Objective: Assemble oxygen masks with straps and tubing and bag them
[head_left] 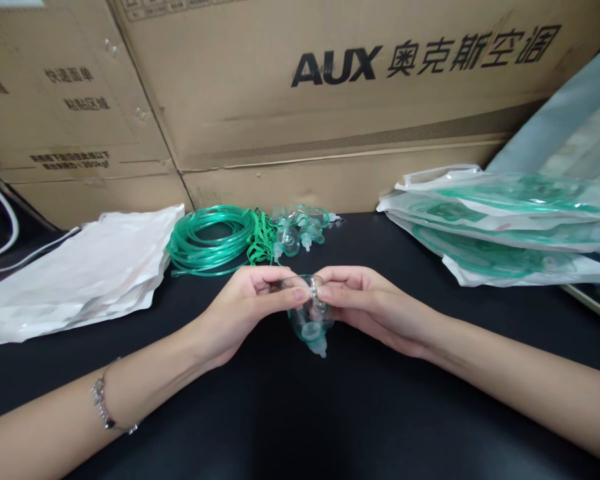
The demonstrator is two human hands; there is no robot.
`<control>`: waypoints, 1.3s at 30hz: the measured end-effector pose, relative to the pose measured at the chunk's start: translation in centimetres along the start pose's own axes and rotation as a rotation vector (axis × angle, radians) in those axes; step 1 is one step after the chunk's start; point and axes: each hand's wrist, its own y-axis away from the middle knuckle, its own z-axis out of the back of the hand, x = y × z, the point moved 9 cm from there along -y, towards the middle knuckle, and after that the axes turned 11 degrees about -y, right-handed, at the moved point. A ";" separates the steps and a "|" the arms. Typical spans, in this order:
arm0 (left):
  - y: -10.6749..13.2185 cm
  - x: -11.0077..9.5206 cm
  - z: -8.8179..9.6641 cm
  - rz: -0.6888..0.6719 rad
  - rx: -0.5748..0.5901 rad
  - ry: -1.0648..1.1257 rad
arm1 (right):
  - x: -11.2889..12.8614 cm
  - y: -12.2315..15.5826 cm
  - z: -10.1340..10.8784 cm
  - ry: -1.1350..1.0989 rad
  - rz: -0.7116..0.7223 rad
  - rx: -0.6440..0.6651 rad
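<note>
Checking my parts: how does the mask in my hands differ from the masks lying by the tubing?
The held mask is pinched at its rim between the left hand and right hand; the lying masks rest on the black table. The held mask is alone, its port pointing downward; the lying masks cluster beside the green tubing coil. All are clear, green-tinted plastic.

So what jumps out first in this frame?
Centre: the left hand and right hand pinch a clear green-tinted plastic mask. Behind-left lies a coil of green plastic tubing; clear bags of packed green parts are stacked at right. A brown cardboard AUX box stands at the back.
</note>
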 end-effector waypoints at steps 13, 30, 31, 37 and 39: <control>0.4 -1.5 1.0 -0.065 -0.192 -0.298 | 2.9 0.5 -0.3 0.446 0.320 -0.053; 0.0 -0.7 -0.4 -0.086 0.028 -0.163 | 2.4 0.6 -1.2 0.408 0.180 0.130; 0.0 -0.6 -0.5 -0.069 0.039 -0.135 | 2.4 0.6 -1.2 0.386 0.174 0.150; -0.2 -0.3 -0.4 -0.020 0.036 -0.063 | 1.7 0.3 -1.0 0.278 0.136 0.145; -0.3 -0.2 -0.4 -0.021 0.057 -0.052 | 1.6 0.2 -0.7 0.261 0.137 0.093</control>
